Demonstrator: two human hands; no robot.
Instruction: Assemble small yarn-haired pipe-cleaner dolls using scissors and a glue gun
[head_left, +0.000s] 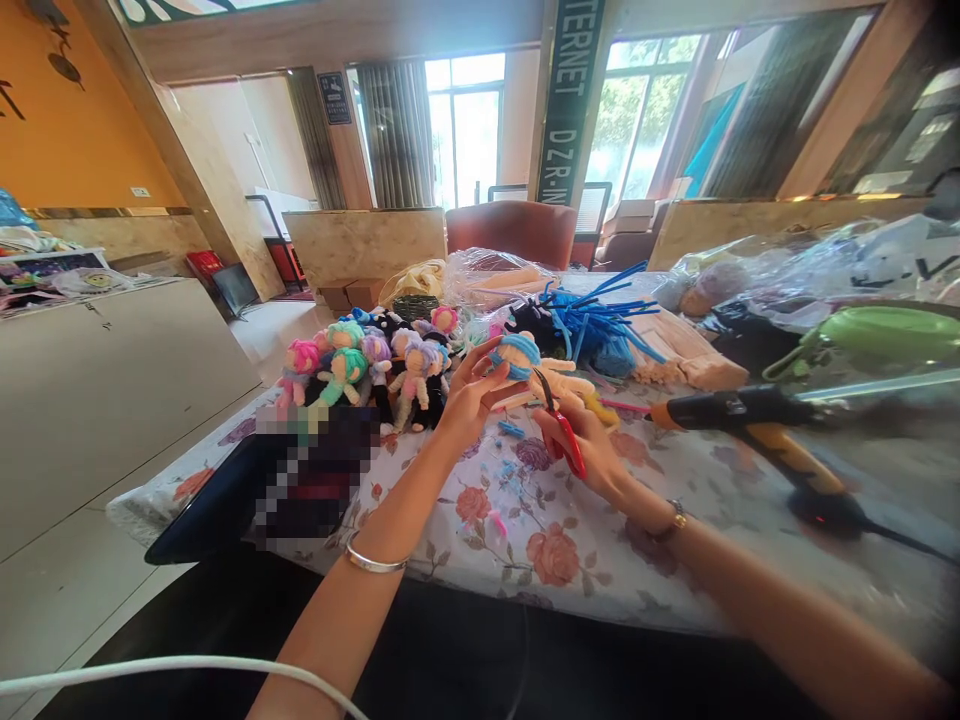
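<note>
My left hand (474, 393) is closed around a doll head (516, 357) with fuzzy blue strands wrapped on it as hair. Red-handled scissors (562, 440) are in my right hand (589, 445), their dark curved blades pointing up beside the head. I cannot tell whether the blades touch the blue strands. Peach-coloured fuzzy stems (562, 380) stick out to the right, behind my right hand. Small blue scraps (511, 429) lie on the flowered tablecloth (555, 555) below my hands.
Finished dolls (345, 370) with coloured hair crowd the left. Blue fuzzy stems (600, 320) and a peach bundle (682, 350) lie behind. A glue gun (750, 420) with a cord stands right, near a green bowl (885, 335). A dark tray (217, 500) sits at the left edge.
</note>
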